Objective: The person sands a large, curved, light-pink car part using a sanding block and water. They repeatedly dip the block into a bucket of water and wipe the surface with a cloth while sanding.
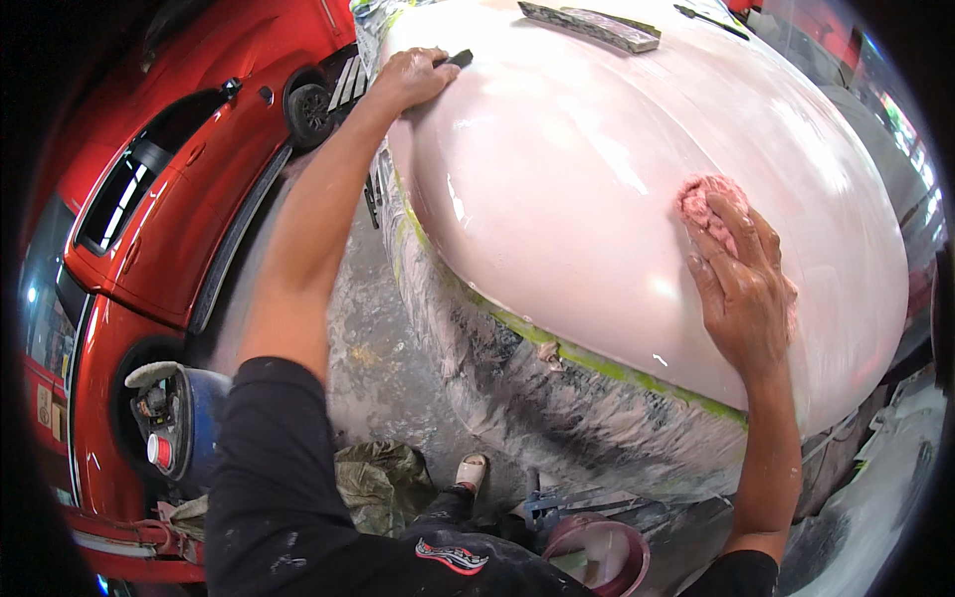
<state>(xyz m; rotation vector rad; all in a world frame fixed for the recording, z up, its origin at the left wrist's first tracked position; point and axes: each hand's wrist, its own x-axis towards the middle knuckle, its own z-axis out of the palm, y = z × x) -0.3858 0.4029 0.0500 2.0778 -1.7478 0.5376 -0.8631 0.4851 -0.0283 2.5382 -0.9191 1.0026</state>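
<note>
A wide, curved car body panel in pale pinkish white lies before me, its surface wet and shiny. At its far left edge my left hand is closed around a small black block, pressed down on the panel. My right hand rests on the right part of the panel. Under its fingers is a crumpled, wet pink cloth, bunched ahead of the fingertips and showing again beside the palm. Green masking tape runs along the panel's near edge, above smeared plastic sheeting.
Long flat blocks and a thin black tool lie on the panel's far side. A pink bucket with cloudy liquid stands below, near my legs. On the left are a blue drum holding odds and ends and an orange-red vehicle.
</note>
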